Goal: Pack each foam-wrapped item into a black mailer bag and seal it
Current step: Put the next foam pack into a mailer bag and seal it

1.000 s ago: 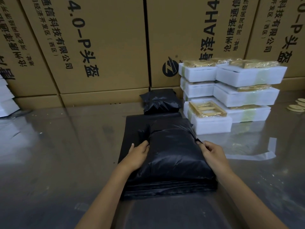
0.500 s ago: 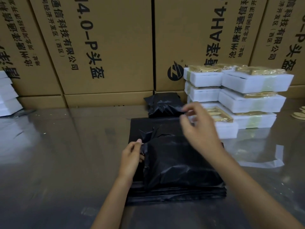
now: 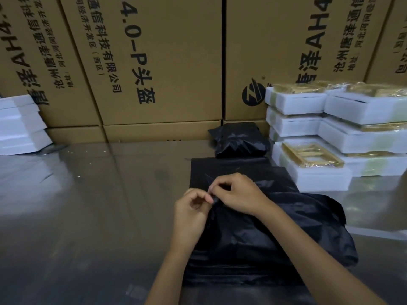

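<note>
My left hand (image 3: pixel 191 211) comes up from below with the wrist bent and the fingers curled toward the thumb, pinched on the left edge of the filled black mailer bag (image 3: pixel 271 230) at its open end. My right hand (image 3: pixel 236 194) reaches across from the right, forearm laid diagonally over the bag, its fingertips meeting the left hand's at that same edge; they are pinched on something small and pale there, but I cannot tell what it is. Half a second ago the right hand was lifted above the bag's far end, spread and empty; it has since dropped and crossed over to join the left.

The bag lies on a stack of flat black mailers (image 3: pixel 222 172), directly under both hands. Beyond the pinch sits a sealed black parcel (image 3: pixel 239 140) against the cardboard cartons (image 3: pixel 154 62). To the right of the grip, foam-wrapped items (image 3: pixel 317 175) are stacked on the glossy table (image 3: pixel 88 205). Far left lie white foam slabs (image 3: pixel 19 124).
</note>
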A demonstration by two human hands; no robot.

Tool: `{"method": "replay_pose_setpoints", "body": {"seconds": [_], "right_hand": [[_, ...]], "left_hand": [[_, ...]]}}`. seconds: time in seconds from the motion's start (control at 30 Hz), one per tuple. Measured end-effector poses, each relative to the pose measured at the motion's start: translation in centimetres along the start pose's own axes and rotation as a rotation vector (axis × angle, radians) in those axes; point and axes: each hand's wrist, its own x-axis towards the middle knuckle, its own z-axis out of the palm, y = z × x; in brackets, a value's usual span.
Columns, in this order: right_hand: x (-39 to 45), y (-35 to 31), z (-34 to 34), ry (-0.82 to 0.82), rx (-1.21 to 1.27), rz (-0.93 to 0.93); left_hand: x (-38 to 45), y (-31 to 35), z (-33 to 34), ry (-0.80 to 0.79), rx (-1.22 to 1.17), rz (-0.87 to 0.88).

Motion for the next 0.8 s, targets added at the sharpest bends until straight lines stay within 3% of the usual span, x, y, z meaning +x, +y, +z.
{"method": "replay_pose_setpoints", "body": {"seconds": [0.13,0.33,0.8], "right_hand": [[-0.3,-0.3,-0.5,-0.116,-0.042,-0.016],[-0.5,0.0,-1.5,-0.237,0.136,-0.054],[-0.8,0.0,-2.0,-0.243,0.303,-0.112]], "left_hand": [[-0.1,-0.2,0.1,0.027,0.104,0.101],[-0.4,-0.4,0.0,0.110,0.376,0.196],[-0.3,-0.7,-0.3,0.126,0.452,0.202]]}}
